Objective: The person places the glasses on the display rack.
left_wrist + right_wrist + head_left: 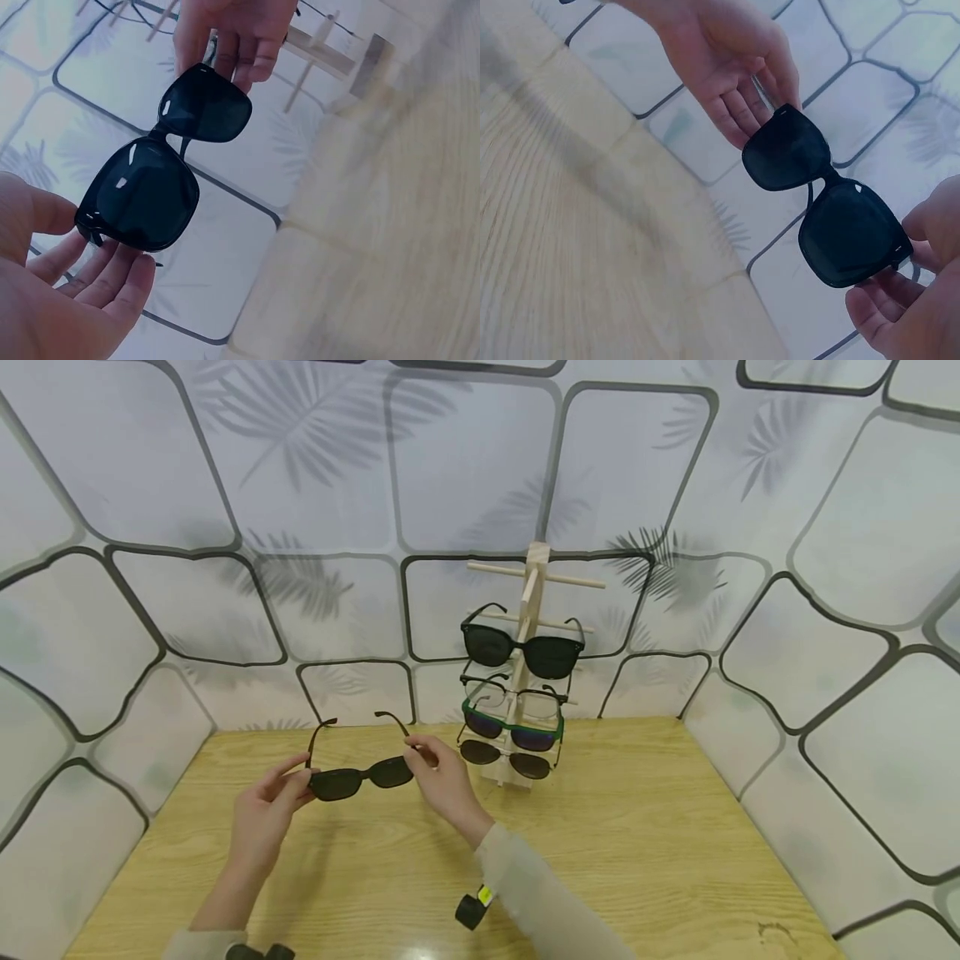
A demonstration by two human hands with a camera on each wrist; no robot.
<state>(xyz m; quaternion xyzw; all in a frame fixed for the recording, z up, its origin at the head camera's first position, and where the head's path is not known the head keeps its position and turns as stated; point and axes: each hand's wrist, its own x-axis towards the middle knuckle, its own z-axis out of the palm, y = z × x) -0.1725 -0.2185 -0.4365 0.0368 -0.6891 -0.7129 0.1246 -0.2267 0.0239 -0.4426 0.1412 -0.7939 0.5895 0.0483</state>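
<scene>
Black sunglasses (337, 784) with dark lenses are held up above the table, temples unfolded and pointing toward the back wall. My left hand (264, 814) pinches the left hinge corner between thumb and fingers. At the opposite corner, my right hand (444, 781) grips the frame near its hinge. Both wrist views show the same sunglasses (148, 191) (855, 232) spanning the space between the two hands. To the right of them stands a wooden eyewear rack (537, 556). Its upper pegs include a bare top pair; below hang large black sunglasses (551, 657).
Lower on the rack are clear-lensed glasses (542, 704), green-framed sunglasses (534, 739) and brown-lensed sunglasses (530, 766). The wooden table (637, 852) meets patterned walls (480, 468) at the back and both sides. A black device with a yellow label (472, 910) sits by the right sleeve.
</scene>
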